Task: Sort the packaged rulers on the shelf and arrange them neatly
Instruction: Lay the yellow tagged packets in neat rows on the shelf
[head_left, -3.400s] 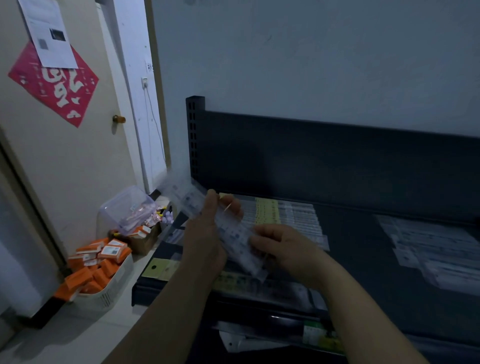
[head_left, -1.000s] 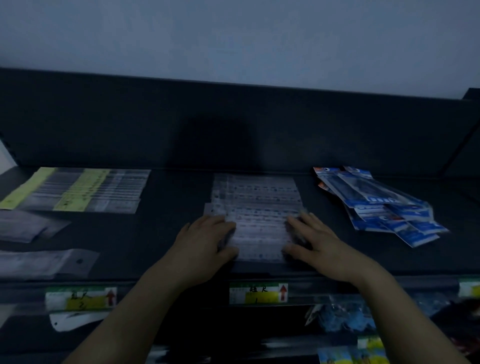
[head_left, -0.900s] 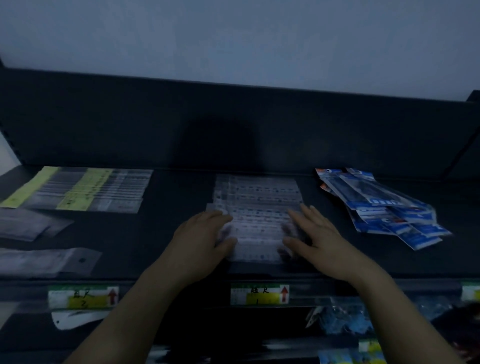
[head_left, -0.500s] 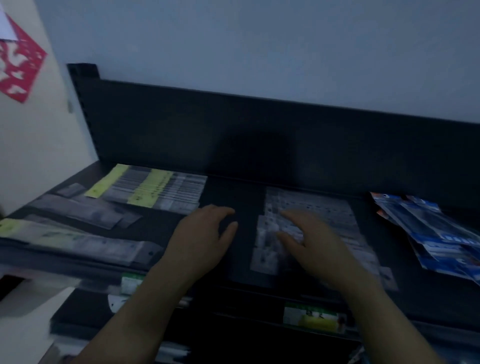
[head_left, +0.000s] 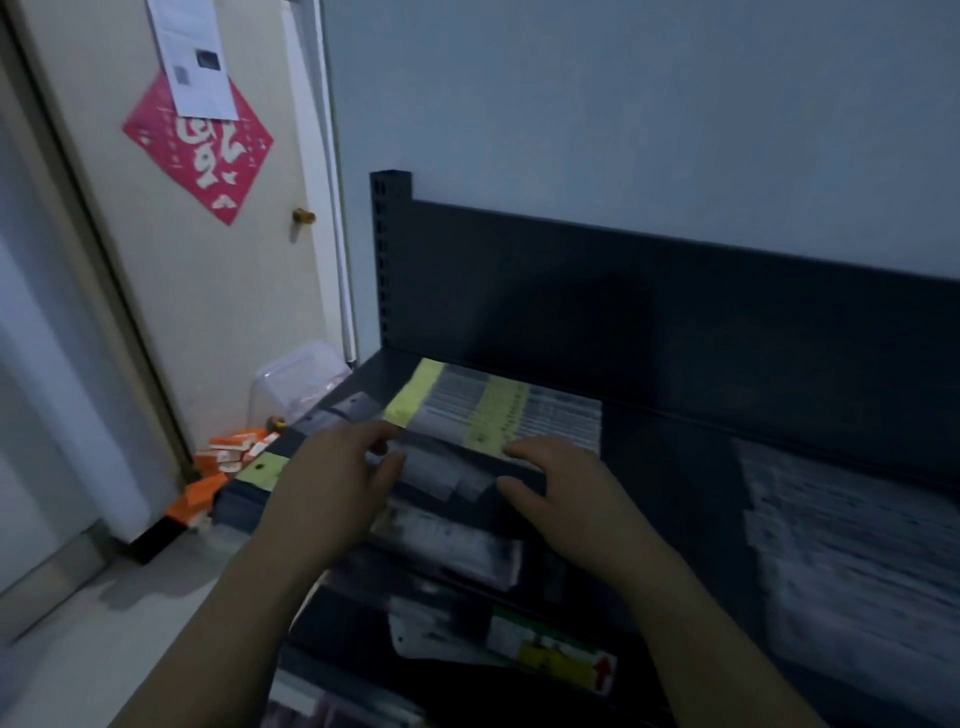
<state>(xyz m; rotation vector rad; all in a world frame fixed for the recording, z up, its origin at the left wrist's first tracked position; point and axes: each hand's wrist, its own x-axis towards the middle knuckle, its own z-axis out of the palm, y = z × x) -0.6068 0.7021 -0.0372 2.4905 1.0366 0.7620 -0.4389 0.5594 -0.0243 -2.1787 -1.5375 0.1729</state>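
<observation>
A dark metal shelf (head_left: 670, 467) holds packaged rulers. A neat row with yellow labels (head_left: 493, 415) lies at the back left. Loose clear packs (head_left: 441, 470) lie in front of it, and another clear pack (head_left: 457, 540) sits near the front edge. My left hand (head_left: 337, 483) hovers over the loose packs, fingers relaxed and slightly curled, fingertips near a pack's left end. My right hand (head_left: 566, 493) reaches toward their right end with fingers extended. A tidy stack of clear ruler packs (head_left: 841, 545) lies at the right, blurred.
A price label strip (head_left: 561, 660) runs along the shelf's front edge. On the floor to the left sit a clear plastic box (head_left: 296, 379) and orange packets (head_left: 223, 457). A door with a red paper decoration (head_left: 197, 145) stands at left.
Both hands have left the clear stack in the middle and moved left to the loose packs by the yellow-labelled row. The view has swung left, so the door shows again.
</observation>
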